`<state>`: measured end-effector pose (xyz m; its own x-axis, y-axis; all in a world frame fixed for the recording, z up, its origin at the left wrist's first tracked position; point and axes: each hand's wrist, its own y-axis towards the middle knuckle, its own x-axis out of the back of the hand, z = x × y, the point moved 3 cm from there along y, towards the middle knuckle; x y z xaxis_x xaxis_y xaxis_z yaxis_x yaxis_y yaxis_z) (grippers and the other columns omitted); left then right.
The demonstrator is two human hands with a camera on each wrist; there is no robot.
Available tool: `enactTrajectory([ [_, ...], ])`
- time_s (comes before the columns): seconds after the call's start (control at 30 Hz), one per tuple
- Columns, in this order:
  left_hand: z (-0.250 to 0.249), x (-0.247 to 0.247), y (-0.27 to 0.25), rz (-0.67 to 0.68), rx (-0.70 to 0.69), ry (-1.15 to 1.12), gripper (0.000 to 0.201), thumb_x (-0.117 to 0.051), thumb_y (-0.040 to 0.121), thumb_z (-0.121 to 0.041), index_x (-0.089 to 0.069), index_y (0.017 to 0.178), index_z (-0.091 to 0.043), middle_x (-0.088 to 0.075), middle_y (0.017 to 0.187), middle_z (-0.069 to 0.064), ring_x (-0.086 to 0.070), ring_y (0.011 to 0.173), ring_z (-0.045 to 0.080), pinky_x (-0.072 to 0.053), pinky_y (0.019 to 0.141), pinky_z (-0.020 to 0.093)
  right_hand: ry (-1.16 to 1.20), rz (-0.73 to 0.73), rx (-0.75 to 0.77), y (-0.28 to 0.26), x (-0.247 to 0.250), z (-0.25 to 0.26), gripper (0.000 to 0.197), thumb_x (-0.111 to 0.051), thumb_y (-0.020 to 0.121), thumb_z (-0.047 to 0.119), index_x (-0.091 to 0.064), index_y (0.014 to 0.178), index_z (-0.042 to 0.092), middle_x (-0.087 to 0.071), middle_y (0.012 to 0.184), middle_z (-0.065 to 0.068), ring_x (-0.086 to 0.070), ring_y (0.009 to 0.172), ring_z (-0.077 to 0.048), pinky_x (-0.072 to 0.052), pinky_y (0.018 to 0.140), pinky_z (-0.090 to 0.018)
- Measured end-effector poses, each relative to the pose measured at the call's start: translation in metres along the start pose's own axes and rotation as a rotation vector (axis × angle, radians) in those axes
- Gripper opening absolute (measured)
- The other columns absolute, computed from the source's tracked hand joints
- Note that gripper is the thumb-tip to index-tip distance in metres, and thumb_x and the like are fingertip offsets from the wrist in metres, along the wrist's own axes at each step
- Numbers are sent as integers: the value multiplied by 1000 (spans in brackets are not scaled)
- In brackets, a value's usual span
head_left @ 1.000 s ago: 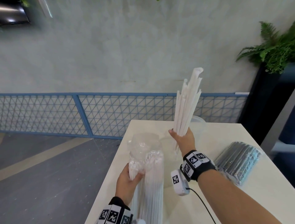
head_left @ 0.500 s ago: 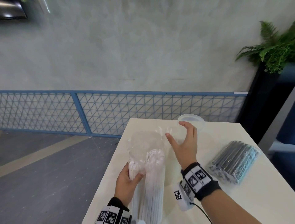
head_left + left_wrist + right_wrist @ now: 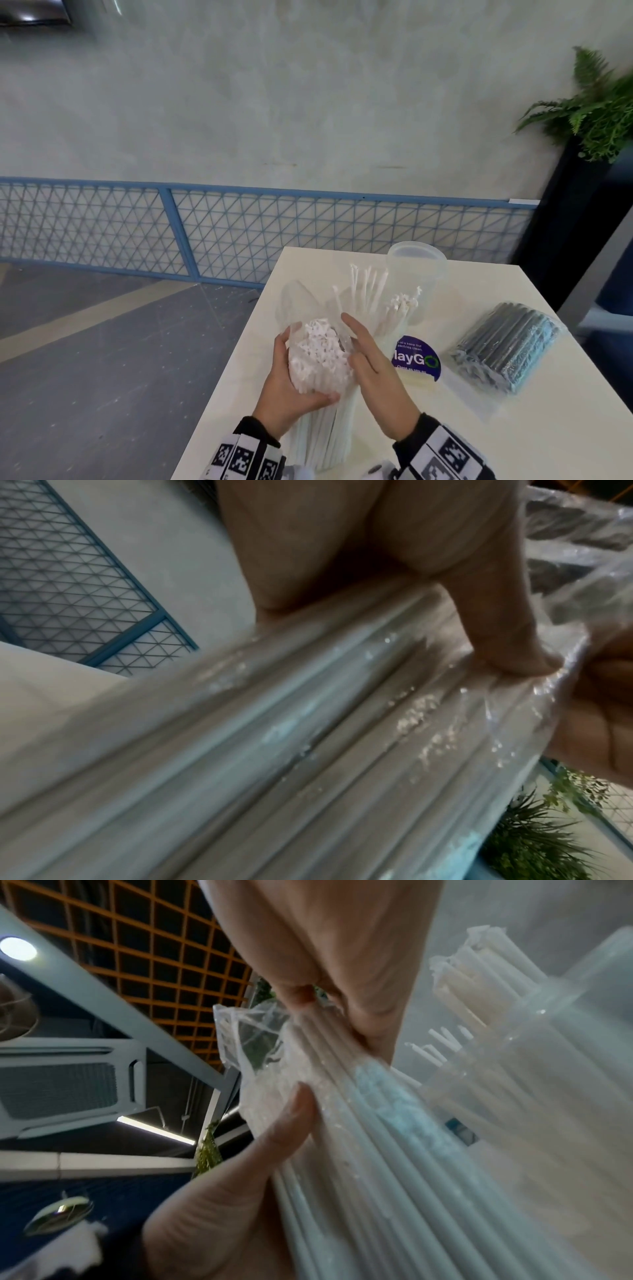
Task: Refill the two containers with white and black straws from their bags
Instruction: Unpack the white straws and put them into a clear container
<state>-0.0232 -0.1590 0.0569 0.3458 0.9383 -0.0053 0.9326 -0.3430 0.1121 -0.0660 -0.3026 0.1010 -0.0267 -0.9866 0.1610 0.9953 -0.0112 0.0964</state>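
- White table [image 3: 513,428] beside blue mesh fence [image 3: 239,233].
- Left hand [image 3: 287,383] wrapped round bag [image 3: 322,428] of white straws [image 3: 320,349], keeping it upright for drawing.
- Right hand [image 3: 373,373] relaxed, fingers flat against bag.
- Beyond right fingertips: container [image 3: 383,322] part filled; second [image 3: 416,270] empty.
- Black straws [image 3: 510,346] bagged, well right.

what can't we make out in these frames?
- Near clear container: its fill level; head view, the right hand and the bag of white straws cover its base.
- Far container: contents unclear; translucent wall, small.
- Bag's bottom end: cut off by the head view's lower edge.
- Purple sticker: text partly hidden by the container.
- Left hand: fingertips behind the bag; left wrist view blurred.
- Bag of black straws: whether opened.
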Motion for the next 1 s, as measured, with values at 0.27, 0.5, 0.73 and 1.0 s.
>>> enactTrajectory([
  [0.27,4,5,4,-114,-31,-31,82,-86,48,-8,-48,119,-21,-59,118,4,-60,103,2,-49,77,12,-635,-121,451,9,14,19,30,-51,87,30,-51,115,42,-41,124,19,-43,105,-4,-35,89,-9],
  [0.5,10,8,8,-78,-26,-11,82,-87,46,-19,-50,119,-23,-62,118,6,-58,113,19,-50,91,28,-791,401,296,28,43,30,30,-69,79,11,-63,105,25,-46,101,20,-55,72,-1,-42,73,-11],
  [0.73,5,0,14,29,-7,-14,84,-86,50,-1,-46,123,-14,-65,112,2,-62,108,15,-50,83,20,-972,449,279,33,26,31,55,-64,83,17,-45,133,33,-38,100,6,-41,81,-7,-38,77,-18],
  [1.0,10,7,17,-49,22,34,75,-86,52,-4,-51,117,-19,-66,111,4,-63,107,14,-51,88,24,-1215,422,446,43,32,58,13,-66,81,26,-54,81,21,-61,93,6,-44,79,-11,-33,76,-25],
])
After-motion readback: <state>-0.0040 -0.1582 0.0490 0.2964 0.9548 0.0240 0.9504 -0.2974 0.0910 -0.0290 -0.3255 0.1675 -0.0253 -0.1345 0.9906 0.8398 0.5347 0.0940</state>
